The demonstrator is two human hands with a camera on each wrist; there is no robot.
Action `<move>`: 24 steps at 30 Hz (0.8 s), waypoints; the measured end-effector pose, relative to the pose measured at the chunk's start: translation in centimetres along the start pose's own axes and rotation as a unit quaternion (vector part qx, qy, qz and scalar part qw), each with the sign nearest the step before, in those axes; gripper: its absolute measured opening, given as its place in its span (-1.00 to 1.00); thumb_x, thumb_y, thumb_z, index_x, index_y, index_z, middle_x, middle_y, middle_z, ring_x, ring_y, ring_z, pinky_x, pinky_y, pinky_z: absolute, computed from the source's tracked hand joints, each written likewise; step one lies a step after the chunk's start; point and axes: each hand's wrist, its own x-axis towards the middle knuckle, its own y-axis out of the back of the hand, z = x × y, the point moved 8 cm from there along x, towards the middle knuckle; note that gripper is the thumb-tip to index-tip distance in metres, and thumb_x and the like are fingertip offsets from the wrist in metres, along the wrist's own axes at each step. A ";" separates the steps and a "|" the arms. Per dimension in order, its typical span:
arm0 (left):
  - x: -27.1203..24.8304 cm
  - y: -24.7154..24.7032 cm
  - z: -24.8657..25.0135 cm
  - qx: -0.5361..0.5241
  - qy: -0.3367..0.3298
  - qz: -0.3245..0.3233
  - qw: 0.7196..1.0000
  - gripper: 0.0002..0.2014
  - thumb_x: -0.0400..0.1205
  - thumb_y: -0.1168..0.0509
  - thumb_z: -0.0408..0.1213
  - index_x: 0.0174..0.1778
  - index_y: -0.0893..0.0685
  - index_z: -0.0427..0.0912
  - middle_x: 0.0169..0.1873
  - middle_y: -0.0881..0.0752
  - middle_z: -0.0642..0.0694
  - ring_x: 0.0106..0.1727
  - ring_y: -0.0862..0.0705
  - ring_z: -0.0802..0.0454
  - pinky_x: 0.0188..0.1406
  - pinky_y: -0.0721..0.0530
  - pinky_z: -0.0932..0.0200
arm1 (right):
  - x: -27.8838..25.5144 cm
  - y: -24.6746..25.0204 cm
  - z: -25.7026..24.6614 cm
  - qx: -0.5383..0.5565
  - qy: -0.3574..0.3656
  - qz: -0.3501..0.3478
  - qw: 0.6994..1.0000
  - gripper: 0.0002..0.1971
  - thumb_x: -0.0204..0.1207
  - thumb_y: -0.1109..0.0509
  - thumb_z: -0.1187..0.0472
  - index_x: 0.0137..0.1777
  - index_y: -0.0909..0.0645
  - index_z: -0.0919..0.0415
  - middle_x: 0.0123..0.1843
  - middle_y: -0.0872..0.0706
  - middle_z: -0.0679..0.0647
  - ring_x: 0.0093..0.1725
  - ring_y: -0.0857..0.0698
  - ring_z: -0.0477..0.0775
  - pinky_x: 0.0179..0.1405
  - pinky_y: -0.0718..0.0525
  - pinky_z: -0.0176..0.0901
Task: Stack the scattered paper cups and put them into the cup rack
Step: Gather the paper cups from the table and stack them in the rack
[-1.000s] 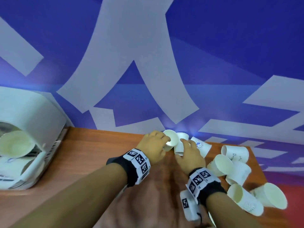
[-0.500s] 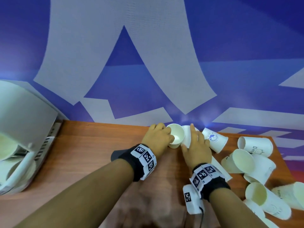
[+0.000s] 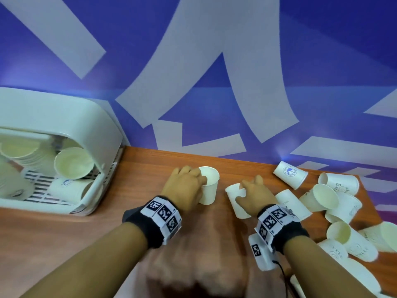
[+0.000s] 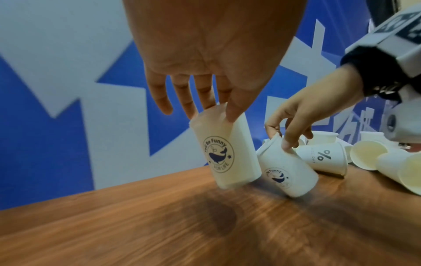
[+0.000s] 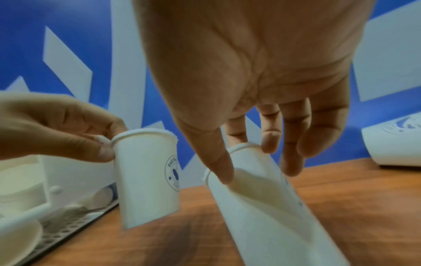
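Note:
My left hand (image 3: 187,186) pinches the rim of a white paper cup (image 3: 208,188) with a whale logo (image 4: 218,154), held upright just above the wooden table (image 3: 129,186). My right hand (image 3: 253,196) grips the rim of a second whale-logo cup (image 3: 236,201), thumb inside it, tilted with its base toward me (image 5: 262,207). The two cups are apart, side by side. The white cup rack (image 3: 64,130) stands at the left and holds stacked cups (image 3: 73,162). Several loose cups (image 3: 326,198) lie scattered at the right.
A blue and white wall (image 3: 214,72) rises right behind the table's far edge. The pile of loose cups (image 3: 352,239) reaches the table's right edge. Bare wood lies between the rack and my hands.
The two cups, touching at the back of the table before, are now apart. Both hands have drawn toward me, and the view has swung left so more of the rack shows.

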 end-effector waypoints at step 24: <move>-25.4 16.3 -20.9 -0.089 -0.082 0.213 0.970 -0.87 0.48 -0.26 -0.17 -0.12 -0.69 0.00 -0.30 -0.74 0.04 -0.27 -0.69 -0.08 -0.36 -0.59 0.12 | -18.4 0.6 -31.9 0.044 0.192 0.178 0.964 -0.80 0.60 -0.26 0.09 0.14 -0.64 0.04 0.06 -0.70 -0.07 0.17 -0.53 0.01 0.06 -0.56 -0.06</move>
